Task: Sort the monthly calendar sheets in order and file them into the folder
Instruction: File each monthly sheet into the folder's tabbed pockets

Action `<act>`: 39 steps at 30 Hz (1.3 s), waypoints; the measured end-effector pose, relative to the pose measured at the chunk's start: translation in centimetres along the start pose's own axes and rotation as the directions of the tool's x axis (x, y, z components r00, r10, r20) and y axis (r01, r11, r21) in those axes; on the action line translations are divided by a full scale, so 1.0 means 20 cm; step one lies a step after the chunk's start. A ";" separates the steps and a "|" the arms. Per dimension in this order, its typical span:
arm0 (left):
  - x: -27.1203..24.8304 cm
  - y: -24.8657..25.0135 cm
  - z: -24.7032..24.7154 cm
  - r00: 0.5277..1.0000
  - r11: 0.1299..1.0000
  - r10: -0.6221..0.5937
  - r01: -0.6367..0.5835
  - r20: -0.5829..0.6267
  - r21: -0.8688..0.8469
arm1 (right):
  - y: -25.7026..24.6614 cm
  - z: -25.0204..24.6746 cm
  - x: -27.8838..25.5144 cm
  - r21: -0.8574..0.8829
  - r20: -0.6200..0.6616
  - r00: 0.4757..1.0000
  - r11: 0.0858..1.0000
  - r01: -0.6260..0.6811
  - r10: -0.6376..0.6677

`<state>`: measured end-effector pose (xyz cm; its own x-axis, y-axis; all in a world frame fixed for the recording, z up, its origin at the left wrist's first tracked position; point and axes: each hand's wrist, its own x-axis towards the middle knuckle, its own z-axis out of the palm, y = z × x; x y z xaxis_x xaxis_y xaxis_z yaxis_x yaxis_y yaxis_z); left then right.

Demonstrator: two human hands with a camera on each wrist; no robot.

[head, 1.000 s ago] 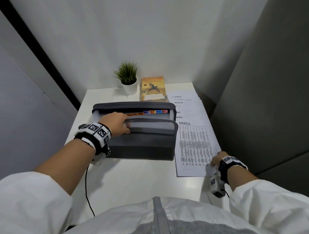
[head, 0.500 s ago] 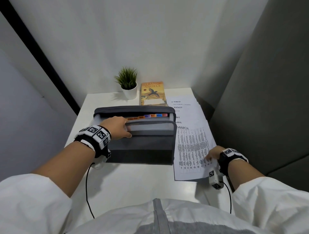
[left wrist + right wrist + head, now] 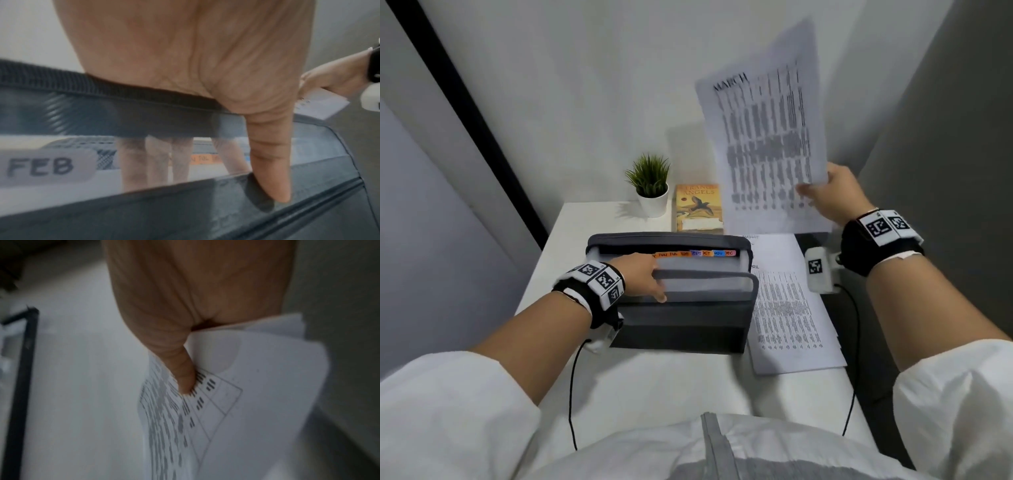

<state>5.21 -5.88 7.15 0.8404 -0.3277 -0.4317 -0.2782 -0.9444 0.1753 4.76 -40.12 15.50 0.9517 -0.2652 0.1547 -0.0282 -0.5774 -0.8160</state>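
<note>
A grey accordion folder (image 3: 681,322) stands open on the white desk, its coloured month tabs (image 3: 697,253) in a row. My left hand (image 3: 643,275) reaches into its front pockets; the fingers go down behind a translucent divider while the thumb (image 3: 271,162) lies over the front edge, beside a FEB tab (image 3: 41,167). My right hand (image 3: 832,192) pinches the MARCH sheet (image 3: 770,137) by its lower right corner and holds it up in the air, thumb (image 3: 183,369) on the print. The remaining calendar sheets (image 3: 787,308) lie stacked right of the folder.
A small potted plant (image 3: 650,185) and a yellow book (image 3: 698,209) sit at the back of the desk. Grey partition walls close in on the left and right. Cables hang from both wrists over the desk's front part (image 3: 654,383).
My right hand lifted the MARCH sheet off the stack and raised it high above the desk. My left hand stayed in the folder's front pockets.
</note>
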 end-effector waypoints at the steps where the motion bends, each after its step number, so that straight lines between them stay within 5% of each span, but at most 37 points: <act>1: -0.01 0.00 0.00 1.000 1.000 0.013 -0.013 0.015 -0.013 | -0.07 0.04 -0.01 0.066 0.012 0.999 0.997 0.035 -0.036; 5: -0.01 -0.01 -0.02 0.997 0.998 0.048 -0.046 0.055 -0.053 | -0.24 0.24 -0.03 0.064 0.218 0.972 0.995 0.080 -0.092; 11: -0.02 -0.02 -0.05 0.993 0.993 0.114 -0.112 0.035 -0.043 | -0.31 0.43 -0.02 -0.292 0.561 0.825 0.917 0.274 -0.068; 22: -0.11 -0.28 -0.04 0.999 0.996 0.006 -0.009 0.034 0.084 | -0.43 0.62 -0.01 -0.634 0.651 0.758 0.582 0.510 0.044; 28: -0.16 -0.29 0.00 1.000 0.995 0.025 -0.025 -0.002 0.094 | -0.47 0.82 -0.17 -0.635 0.766 0.593 0.440 0.635 0.248; 31: -0.18 -0.31 0.02 0.998 0.996 0.035 -0.031 -0.042 0.084 | -0.46 0.87 -0.21 -0.641 0.767 0.509 0.447 0.624 0.391; 39: -0.21 -0.35 0.07 0.958 0.987 0.154 -0.138 -0.242 0.081 | -0.35 0.85 -0.22 -0.654 0.738 0.622 0.508 0.561 0.263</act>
<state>2.94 2.00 6.43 0.8748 -0.4529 -0.1721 -0.4285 -0.8890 0.1614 6.05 -21.82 11.13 0.8098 0.2530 -0.5294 0.3197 -0.9468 0.0366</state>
